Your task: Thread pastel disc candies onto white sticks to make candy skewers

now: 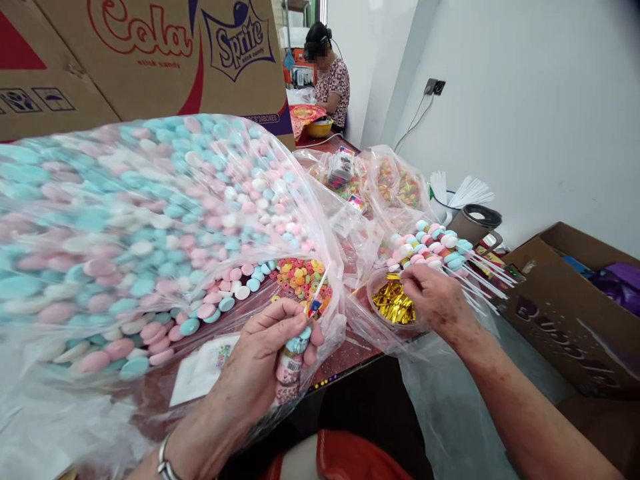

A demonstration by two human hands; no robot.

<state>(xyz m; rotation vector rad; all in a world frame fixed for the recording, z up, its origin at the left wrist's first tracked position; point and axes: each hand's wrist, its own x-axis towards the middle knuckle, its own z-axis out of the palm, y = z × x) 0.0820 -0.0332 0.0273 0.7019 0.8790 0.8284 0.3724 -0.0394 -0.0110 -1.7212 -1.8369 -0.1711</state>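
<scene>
My left hand (273, 337) grips a marshmallow skewer (290, 363) in a printed clear wrapper, its white stick pointing up and to the right. Blue and pink pieces show through the wrapper. My right hand (435, 297) has its fingers pinched together over a round clear tub (371, 293), touching the gold twist ties (393, 301) inside it. Beyond that hand lies a pile of marshmallow skewers (430, 247) with white sticks. To the left, a big clear bag of pink, blue and white marshmallows (195, 180) spills toward me, beside ring-shaped gummies (303, 277).
A cardboard box (150, 80) stands behind the bag. At the right are a dark mug (475, 223), white sticks (470, 192) in a container and an open carton (565, 313). Another bag of gummies (395, 177) lies farther back, where a person (334, 83) works.
</scene>
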